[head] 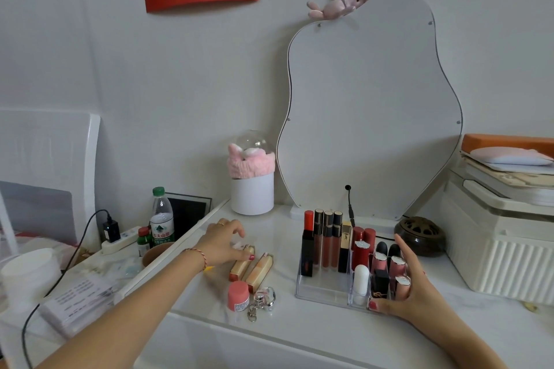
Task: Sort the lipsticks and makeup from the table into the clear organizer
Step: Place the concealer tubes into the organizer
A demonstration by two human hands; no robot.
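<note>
The clear organizer (320,289) stands on the white table and holds several lipsticks and gloss tubes (327,238) upright. My right hand (410,293) holds the organizer's front right corner, thumb on the front edge, fingers along the right side. Two gold lipsticks lie on the table to the left: the left one (239,267) and the right one (260,271). My left hand (223,241) is over the far end of the left gold lipstick, fingers curled around its tip. A small pink jar (238,296) and a silver keyring item (263,299) lie in front of them.
A curvy mirror (368,117) leans at the back, with a white pot and pink headband (251,186) beside it. A dark round burner (419,234) and a white ribbed box (503,255) stand to the right. A water bottle (162,219) and power strip (118,238) are at left.
</note>
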